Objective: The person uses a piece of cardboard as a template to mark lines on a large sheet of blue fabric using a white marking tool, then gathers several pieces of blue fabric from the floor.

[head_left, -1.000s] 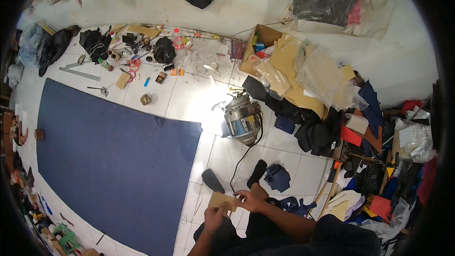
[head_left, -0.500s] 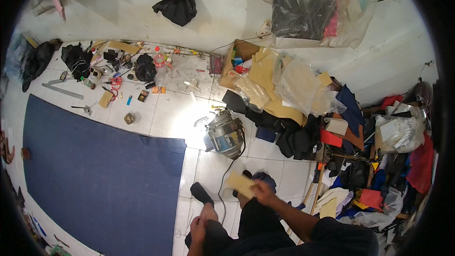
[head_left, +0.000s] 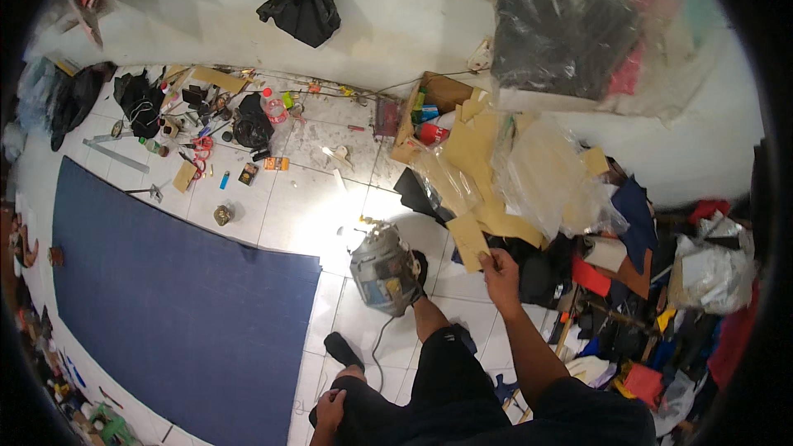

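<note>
My right hand (head_left: 500, 274) grips the lower corner of a flat tan piece of card (head_left: 468, 241) between thumb and fingers, holding it up over the dark pile on the right. My left hand (head_left: 330, 406) rests by my left knee; its fingers are partly hidden, and I make out nothing in it. Past my knees, a bulky grey appliance (head_left: 382, 279) with a cord stands on the tiles beside my right foot, bright light glaring by its top. To the left, a large dark blue sheet (head_left: 186, 306) with a curved edge lies on the floor.
Against the wall, a cardboard box (head_left: 405, 147) stands beside tan sheets (head_left: 475, 149) and clear plastic. Heaped fabric and bags (head_left: 644, 322) fill the right side. Red scissors (head_left: 198, 157), a metal ruler (head_left: 116, 155) and small bottles lie at the far left.
My right hand has carried the tan card forward and to the right, and the card is tilted more upright. My right foot has moved forward beside the appliance. My left hand stays near my knee.
</note>
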Demonstrator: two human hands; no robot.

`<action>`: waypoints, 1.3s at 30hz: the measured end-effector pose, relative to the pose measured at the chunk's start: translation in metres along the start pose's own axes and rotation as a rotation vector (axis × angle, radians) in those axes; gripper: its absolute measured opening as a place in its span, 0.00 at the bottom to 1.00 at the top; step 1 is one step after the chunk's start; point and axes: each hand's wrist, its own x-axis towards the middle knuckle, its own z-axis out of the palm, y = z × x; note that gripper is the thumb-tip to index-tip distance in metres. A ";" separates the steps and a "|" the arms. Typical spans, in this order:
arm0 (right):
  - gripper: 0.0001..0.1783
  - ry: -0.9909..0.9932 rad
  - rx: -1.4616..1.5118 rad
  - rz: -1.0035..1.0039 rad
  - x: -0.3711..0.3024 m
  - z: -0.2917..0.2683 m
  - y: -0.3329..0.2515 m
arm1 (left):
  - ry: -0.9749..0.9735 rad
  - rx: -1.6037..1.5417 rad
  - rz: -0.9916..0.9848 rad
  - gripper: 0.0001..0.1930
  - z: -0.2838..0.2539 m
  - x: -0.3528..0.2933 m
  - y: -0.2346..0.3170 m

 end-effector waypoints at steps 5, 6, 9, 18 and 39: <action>0.16 -0.204 -0.167 -0.109 0.098 0.050 0.010 | 0.192 0.389 -0.110 0.38 0.049 -0.030 0.128; 0.16 -0.228 -0.226 -0.125 0.110 0.055 -0.001 | 0.193 0.440 -0.120 0.41 0.061 -0.029 0.129; 0.17 -0.212 -0.178 -0.104 0.148 0.039 0.041 | 0.043 0.404 -0.233 0.42 0.106 -0.029 0.121; 0.10 0.212 0.480 0.719 0.109 -0.077 0.129 | 0.015 0.369 -0.077 0.29 0.126 -0.031 0.131; 0.07 0.322 0.231 0.604 0.329 -0.246 0.169 | 0.139 0.322 -0.155 0.17 0.105 -0.016 0.082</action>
